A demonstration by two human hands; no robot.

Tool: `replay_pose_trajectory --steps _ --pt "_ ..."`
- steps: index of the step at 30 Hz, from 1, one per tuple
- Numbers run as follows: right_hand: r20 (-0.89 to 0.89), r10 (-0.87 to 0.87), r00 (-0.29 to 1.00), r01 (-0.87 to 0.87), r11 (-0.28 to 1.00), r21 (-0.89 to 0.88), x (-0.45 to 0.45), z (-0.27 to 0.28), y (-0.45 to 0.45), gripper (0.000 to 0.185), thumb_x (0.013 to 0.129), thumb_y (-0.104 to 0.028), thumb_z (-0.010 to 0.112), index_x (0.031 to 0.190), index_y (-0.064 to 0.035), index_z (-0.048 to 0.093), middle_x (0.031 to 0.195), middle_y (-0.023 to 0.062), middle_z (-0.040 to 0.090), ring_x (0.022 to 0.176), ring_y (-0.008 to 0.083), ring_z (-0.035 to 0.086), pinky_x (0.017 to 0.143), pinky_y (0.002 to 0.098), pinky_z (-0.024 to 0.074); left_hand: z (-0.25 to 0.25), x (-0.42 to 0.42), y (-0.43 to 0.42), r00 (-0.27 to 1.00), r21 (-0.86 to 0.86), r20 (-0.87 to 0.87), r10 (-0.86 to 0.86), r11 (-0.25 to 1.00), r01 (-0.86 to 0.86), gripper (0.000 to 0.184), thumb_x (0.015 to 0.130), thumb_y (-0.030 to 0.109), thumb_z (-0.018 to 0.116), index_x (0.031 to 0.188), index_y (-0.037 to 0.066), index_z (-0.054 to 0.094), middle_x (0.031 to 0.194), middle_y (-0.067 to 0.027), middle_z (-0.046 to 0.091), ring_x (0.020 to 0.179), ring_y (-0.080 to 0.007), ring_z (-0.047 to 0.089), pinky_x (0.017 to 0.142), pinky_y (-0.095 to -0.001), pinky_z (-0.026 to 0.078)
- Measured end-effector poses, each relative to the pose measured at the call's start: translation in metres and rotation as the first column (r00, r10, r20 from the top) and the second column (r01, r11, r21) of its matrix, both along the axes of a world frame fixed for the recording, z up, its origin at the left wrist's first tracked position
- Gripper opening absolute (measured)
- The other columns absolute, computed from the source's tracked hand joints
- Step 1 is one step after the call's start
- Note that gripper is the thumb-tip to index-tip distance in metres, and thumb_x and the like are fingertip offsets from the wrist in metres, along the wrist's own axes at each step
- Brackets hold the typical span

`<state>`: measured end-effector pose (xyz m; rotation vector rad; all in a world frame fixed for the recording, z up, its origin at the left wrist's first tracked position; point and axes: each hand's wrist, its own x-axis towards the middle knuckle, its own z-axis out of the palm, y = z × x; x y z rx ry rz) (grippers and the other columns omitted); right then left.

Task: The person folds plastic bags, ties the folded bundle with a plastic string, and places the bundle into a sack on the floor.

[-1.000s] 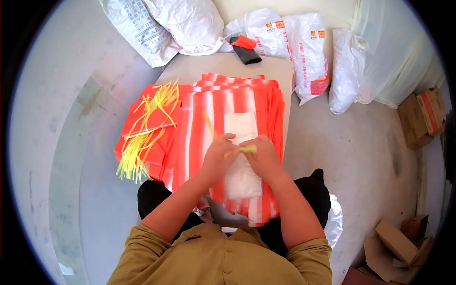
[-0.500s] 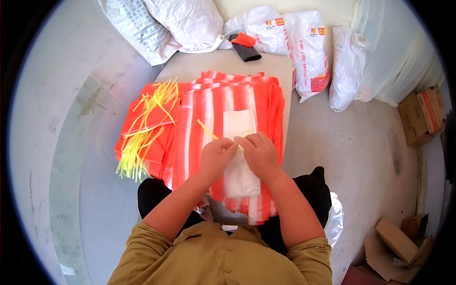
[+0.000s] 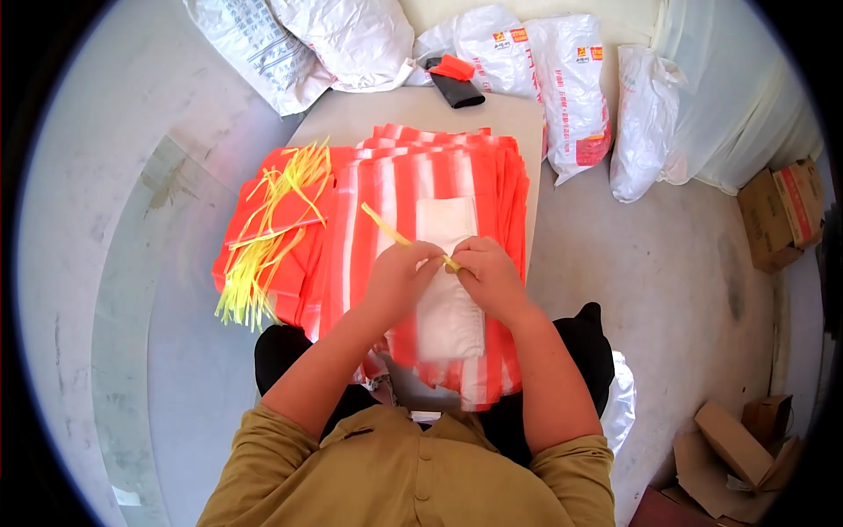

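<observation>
Both hands pinch one narrow yellow strip [image 3: 385, 223] over the middle of the work. My left hand [image 3: 402, 279] is closed on it, and the strip's free end sticks out up and to the left. Close beside it, my right hand [image 3: 488, 274] grips the strip's other end between thumb and fingers. Beneath them a white folded bundle [image 3: 450, 329] lies lengthwise on a stack of red-and-white striped plastic bags [image 3: 404, 180]. To the left, a bunch of yellow strips [image 3: 294, 189] rests across folded red plastic [image 3: 250, 255].
The stack sits on a low beige board [image 3: 351, 114]. A black roll with a red piece [image 3: 457, 86] lies at its far end. White sacks [image 3: 351, 44] and printed bags [image 3: 575, 97] stand behind. Cardboard boxes [image 3: 777, 215] and opened cartons [image 3: 720, 465] are at the right.
My hands have drawn slightly apart, with more of the yellow strip showing at the right fingertips. My right hand has shifted slightly right.
</observation>
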<state>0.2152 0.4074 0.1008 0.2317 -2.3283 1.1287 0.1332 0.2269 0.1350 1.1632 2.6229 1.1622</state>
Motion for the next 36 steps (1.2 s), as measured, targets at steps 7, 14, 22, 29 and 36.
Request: replay_pose_trajectory --steps 7,14,22,29,36 --pt "0.314 0.012 0.949 0.025 0.993 -0.112 0.008 0.018 -0.004 0.018 0.083 -0.009 0.071 0.099 -0.0026 0.067 0.088 0.016 0.066 0.087 0.0365 0.064 0.079 0.0434 0.051 -0.009 -0.006 0.002 0.998 -0.002 0.063 0.02 1.0 -0.02 0.017 0.096 0.016 0.069 0.104 0.002 0.073 0.095 -0.0137 0.075 0.089 -0.0258 0.071 0.079 -0.0352 0.054" --pt "0.344 0.239 0.908 -0.007 0.83 -0.558 0.01 0.014 -0.001 0.025 0.086 0.0 0.056 0.109 -0.004 0.065 0.102 0.0135 0.069 0.097 0.0317 0.066 0.088 0.0392 0.0501 -0.013 -0.01 -0.001 0.977 0.043 0.199 0.082 0.995 -0.092 0.018 0.097 0.017 0.069 0.104 0.001 0.073 0.091 -0.0091 0.075 0.086 -0.0164 0.071 0.078 -0.0309 0.053" --pt "0.231 0.175 0.957 -0.117 0.962 -0.246 0.011 0.012 0.007 0.024 0.084 0.001 0.059 0.104 -0.0068 0.07 0.101 0.0091 0.068 0.101 0.0275 0.06 0.092 0.0379 0.0471 -0.016 -0.008 0.002 0.975 0.077 0.219 0.039 0.995 -0.057 0.018 0.099 0.017 0.067 0.104 0.0 0.073 0.088 -0.0059 0.074 0.084 -0.0115 0.066 0.078 -0.0294 0.052" --pt "0.188 0.084 0.978 -0.02 0.948 -0.318 0.01 0.0 0.008 0.014 0.09 -0.011 0.069 0.102 -0.005 0.073 0.105 0.0114 0.07 0.101 0.0293 0.065 0.088 0.039 0.0516 -0.018 -0.01 -0.003 0.973 0.112 0.23 0.021 0.993 -0.048 0.017 0.1 0.01 0.061 0.108 0.002 0.073 0.095 -0.0127 0.073 0.09 -0.0198 0.068 0.081 -0.0323 0.053" --pt "0.222 -0.082 0.972 0.145 0.947 -0.286 0.016 -0.017 0.022 0.016 0.09 -0.013 0.071 0.098 -0.0007 0.076 0.097 0.0138 0.072 0.099 0.0263 0.068 0.083 0.0371 0.0535 -0.031 -0.014 -0.017 0.983 0.015 -0.139 0.118 0.993 -0.117 0.017 0.096 0.011 0.063 0.108 0.004 0.074 0.096 -0.0201 0.071 0.088 -0.0377 0.067 0.079 -0.0444 0.054"
